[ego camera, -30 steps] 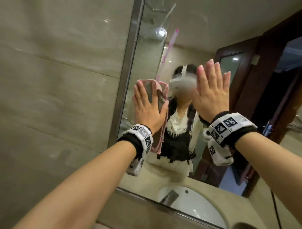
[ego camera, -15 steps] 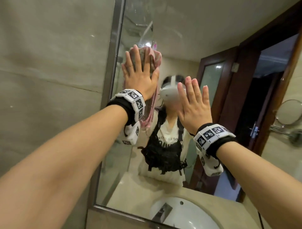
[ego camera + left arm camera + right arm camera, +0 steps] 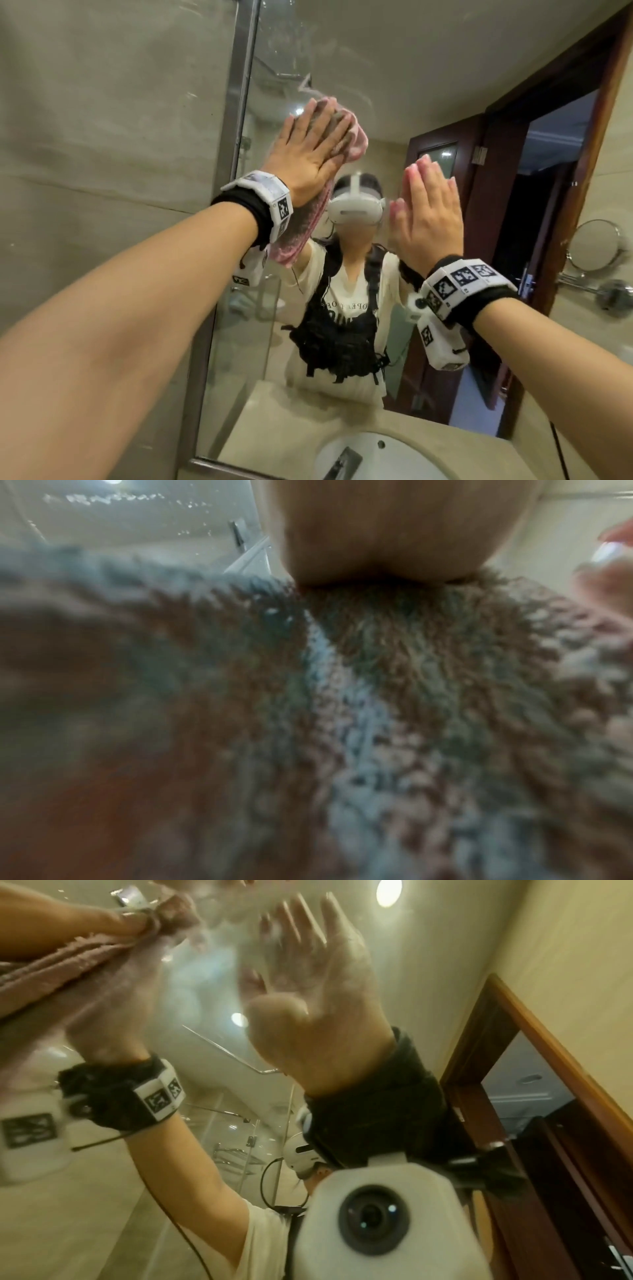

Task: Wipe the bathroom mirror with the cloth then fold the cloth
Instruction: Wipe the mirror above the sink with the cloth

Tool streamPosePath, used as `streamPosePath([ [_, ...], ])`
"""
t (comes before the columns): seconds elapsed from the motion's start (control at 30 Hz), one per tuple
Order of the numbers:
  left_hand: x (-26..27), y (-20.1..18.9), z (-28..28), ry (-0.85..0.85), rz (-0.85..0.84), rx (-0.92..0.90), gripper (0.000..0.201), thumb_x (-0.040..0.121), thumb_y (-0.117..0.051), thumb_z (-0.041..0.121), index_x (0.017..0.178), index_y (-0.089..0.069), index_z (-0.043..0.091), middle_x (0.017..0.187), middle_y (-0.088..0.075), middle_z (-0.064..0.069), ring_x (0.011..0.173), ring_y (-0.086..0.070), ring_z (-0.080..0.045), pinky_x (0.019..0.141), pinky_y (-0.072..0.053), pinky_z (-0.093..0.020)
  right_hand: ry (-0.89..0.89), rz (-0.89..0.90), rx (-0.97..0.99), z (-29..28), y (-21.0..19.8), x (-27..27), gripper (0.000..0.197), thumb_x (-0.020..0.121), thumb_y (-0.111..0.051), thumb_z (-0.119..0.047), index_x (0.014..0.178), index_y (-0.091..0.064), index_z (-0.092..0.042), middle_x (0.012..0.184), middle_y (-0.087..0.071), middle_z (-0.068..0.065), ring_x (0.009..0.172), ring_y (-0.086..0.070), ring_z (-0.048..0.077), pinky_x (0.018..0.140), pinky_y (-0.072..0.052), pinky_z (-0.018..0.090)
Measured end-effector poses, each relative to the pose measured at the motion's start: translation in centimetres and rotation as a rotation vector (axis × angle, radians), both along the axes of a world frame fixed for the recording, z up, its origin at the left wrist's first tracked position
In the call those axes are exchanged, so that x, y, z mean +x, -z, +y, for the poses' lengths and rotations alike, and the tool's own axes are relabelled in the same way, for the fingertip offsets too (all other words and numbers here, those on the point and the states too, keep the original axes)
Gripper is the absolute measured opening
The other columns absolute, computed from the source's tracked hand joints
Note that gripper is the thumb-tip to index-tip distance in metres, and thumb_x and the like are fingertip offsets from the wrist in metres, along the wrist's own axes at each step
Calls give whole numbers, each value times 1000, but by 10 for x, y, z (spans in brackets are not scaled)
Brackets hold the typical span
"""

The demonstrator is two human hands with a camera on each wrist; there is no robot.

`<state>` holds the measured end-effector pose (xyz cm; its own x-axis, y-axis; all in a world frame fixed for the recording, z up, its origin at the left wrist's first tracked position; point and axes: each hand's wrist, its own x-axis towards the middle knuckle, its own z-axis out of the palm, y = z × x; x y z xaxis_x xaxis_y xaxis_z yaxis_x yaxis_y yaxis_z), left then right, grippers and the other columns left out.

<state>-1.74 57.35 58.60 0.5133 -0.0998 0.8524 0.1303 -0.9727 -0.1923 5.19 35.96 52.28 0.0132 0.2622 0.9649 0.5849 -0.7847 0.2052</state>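
In the head view my left hand [image 3: 308, 150] presses a pink cloth [image 3: 356, 144] flat against the mirror [image 3: 376, 68], high up near its left edge. Its fingers are straight and tilt to the right. The cloth's lower end [image 3: 301, 236] hangs below my wrist. My right hand [image 3: 428, 212] lies open and flat on the glass to the right, holding nothing. The left wrist view is filled by blurred cloth pile [image 3: 308, 723], with wet glass [image 3: 137, 515] above it. The right wrist view shows the cloth [image 3: 61, 961] at the upper left and reflections in the hazy glass.
A steel mirror frame [image 3: 236, 137] meets a tiled wall [image 3: 102, 137] on the left. A white sink [image 3: 376, 459] shows at the bottom. A dark wooden door frame [image 3: 599, 137] and a round mirror on an arm [image 3: 596, 245] are at the right.
My left hand has slid the cloth up the mirror, from the level of the reflected headset to above it, and now tilts to the right. My right hand stays flat on the glass.
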Motion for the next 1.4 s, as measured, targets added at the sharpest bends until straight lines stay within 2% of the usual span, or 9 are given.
streamPosePath([
  [0.17,1,-26,3,-20,-170,-358,63,99,-15,44,149,11,14,156,16,-11,144,15,-29,115,10,-44,132,16,-45,-1,0,6,57,97,-41,-31,145,-27,-3,153,-25,16,143,-22,29,117,-13,45],
  [0.3,7,-29,-8,-30,-234,-437,64,99,-18,43,149,6,11,157,13,-14,144,13,-32,116,7,-47,142,2,-71,-3,-3,8,58,96,-43,-31,144,-28,-3,152,-27,17,142,-25,30,117,-13,44],
  [0.4,5,-31,-11,-21,-181,-267,64,99,-16,43,148,10,12,156,16,-14,144,14,-32,116,7,-47,114,2,-70,-6,-3,7,56,95,-42,-29,144,-30,-4,152,-28,15,142,-25,29,117,-13,42],
  [0.6,13,2,-17,32,-30,329,60,96,-9,46,149,8,23,158,8,-6,145,9,-27,117,6,-42,93,-52,-103,-15,-6,5,53,94,-34,-25,142,-34,-3,149,-34,16,139,-32,29,116,-21,43],
  [0.73,13,5,-7,21,-18,398,56,97,-9,45,148,8,29,159,7,0,145,8,-21,117,7,-39,99,-83,-121,-16,-7,6,51,94,-36,-24,140,-37,-2,148,-37,17,138,-35,30,114,-26,44],
  [0.93,11,-27,-15,-10,-136,-37,59,100,-15,40,148,13,20,157,14,-8,145,13,-26,114,10,-40,125,-108,-132,-17,-7,7,52,93,-37,-24,140,-38,-2,147,-39,17,136,-37,31,113,-28,44],
  [1.17,15,-33,-21,-91,-430,-608,62,98,-17,39,150,-1,9,157,1,-18,145,1,-34,118,-4,-47,150,-105,-169,-20,-8,7,53,93,-37,-25,140,-38,-2,147,-38,17,136,-37,31,113,-29,44],
  [1.27,19,-34,-27,-128,-473,-649,60,97,-17,39,150,-5,11,157,-2,-15,145,-1,-35,118,-6,-48,162,-118,-183,-21,-9,9,53,92,-37,-24,140,-39,-1,147,-38,18,136,-38,32,112,-30,45],
  [1.4,21,-37,-31,-92,-384,-416,58,98,-18,36,150,-4,15,158,2,-14,145,2,-35,118,-2,-49,164,-135,-187,-22,-10,10,51,93,-39,-22,139,-39,-1,146,-40,17,135,-39,31,112,-30,43],
])
